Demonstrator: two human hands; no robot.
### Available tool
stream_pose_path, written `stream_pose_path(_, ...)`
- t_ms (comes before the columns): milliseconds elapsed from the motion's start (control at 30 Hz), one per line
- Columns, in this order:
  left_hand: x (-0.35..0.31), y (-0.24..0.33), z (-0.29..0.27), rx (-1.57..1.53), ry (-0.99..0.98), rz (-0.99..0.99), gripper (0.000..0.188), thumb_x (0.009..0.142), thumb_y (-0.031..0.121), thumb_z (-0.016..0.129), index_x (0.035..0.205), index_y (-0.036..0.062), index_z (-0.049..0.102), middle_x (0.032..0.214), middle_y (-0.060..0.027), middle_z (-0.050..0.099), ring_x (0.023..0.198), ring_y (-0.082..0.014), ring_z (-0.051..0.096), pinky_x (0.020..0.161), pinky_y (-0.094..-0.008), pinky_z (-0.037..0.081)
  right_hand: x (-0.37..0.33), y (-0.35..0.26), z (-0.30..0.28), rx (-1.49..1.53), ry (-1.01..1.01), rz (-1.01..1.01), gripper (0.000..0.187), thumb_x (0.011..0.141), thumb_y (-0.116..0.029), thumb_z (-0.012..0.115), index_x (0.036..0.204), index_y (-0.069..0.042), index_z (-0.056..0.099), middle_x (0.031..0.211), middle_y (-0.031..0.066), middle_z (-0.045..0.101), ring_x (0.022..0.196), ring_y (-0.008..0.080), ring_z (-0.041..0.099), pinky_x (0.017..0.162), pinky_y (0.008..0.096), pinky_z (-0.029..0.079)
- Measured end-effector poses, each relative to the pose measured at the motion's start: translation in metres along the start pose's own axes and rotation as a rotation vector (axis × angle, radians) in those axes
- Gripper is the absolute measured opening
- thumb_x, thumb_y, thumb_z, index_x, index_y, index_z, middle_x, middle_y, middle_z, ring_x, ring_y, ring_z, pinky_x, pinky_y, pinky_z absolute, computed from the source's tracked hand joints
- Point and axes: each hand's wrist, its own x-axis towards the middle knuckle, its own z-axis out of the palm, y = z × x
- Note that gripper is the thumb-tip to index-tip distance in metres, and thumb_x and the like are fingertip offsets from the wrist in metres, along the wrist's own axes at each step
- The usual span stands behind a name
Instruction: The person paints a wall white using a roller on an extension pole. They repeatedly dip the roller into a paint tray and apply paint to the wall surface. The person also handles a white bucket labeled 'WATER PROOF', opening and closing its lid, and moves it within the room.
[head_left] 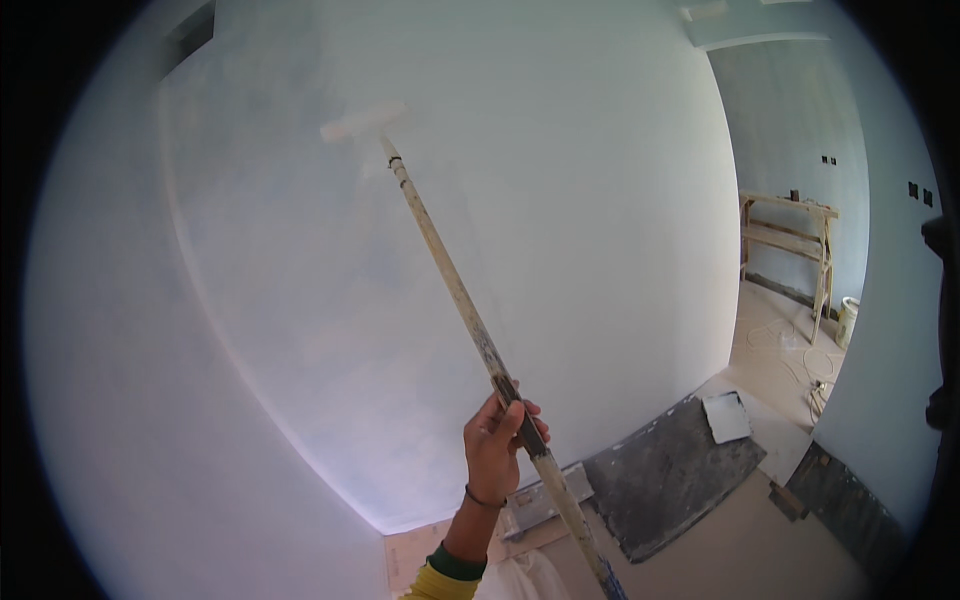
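Observation:
My left hand [492,452] is wrapped round the dark taped part of a long, paint-spotted extension pole [448,262], with the thumb on the near side and the fingers curled behind. At the pole's upper end a white paint roller [365,122] lies against the pale blue-white wall [600,220], slightly tilted and a little blurred. The wall looks patchy around and left of the roller, more even to the right. The pole's lower end runs out of the picture at the bottom. My right hand is not in view.
Below the wall lie a dark, paint-stained sheet [680,480] with a whitish square piece [727,416] on it, and a grey tray-like object [545,503]. Through the doorway at right stand a wooden trestle [790,236] and a pale bucket [848,322], with cables [818,398] on the floor.

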Motion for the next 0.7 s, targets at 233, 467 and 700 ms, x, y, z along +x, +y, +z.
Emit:
stream_pose_path(233, -0.017, 0.077, -0.085, -0.037, 0.013, -0.08, 0.041, 0.095, 0.02, 0.061, 0.126, -0.0038, 0.048, 0.092, -0.0111, 0.061, 0.076, -0.0201, 0.065, 0.066, -0.0339, 0.058, -0.079, -0.053, 0.088, -0.079, 0.045, -0.054, 0.05, 0.1, -0.048, 0.039, 0.084, -0.004, 0.056, 0.062, 0.006, 0.052, 0.056, 0.0214, 0.05, 0.053, 0.0406, 0.043)
stream_pose_path(467, -0.03, 0.073, -0.119, -0.019, -0.011, -0.091, 0.025, 0.093, 0.024, 0.062, 0.102, 0.0015, 0.056, 0.09, -0.0096, 0.063, 0.074, -0.0189, 0.065, 0.066, -0.0341, 0.058, -0.099, -0.034, 0.149, 0.004, -0.039, 0.102, 0.04, 0.099, -0.042, 0.042, 0.093, -0.005, 0.056, 0.065, 0.01, 0.056, 0.06, 0.0287, 0.058, 0.056, 0.0446, 0.045)
stream_pose_path(700, -0.004, 0.094, -0.152, 0.135, -0.102, -0.08, 0.029, 0.095, 0.029, 0.061, 0.109, 0.0041, 0.056, 0.099, -0.0093, 0.063, 0.085, -0.0185, 0.065, 0.075, -0.0349, 0.057, -0.107, -0.159, 0.153, -0.208, 0.04, -0.225, 0.025, 0.096, -0.03, 0.055, 0.101, -0.005, 0.052, 0.077, 0.0175, 0.065, 0.071, 0.041, 0.062, 0.063, 0.0503, 0.049)
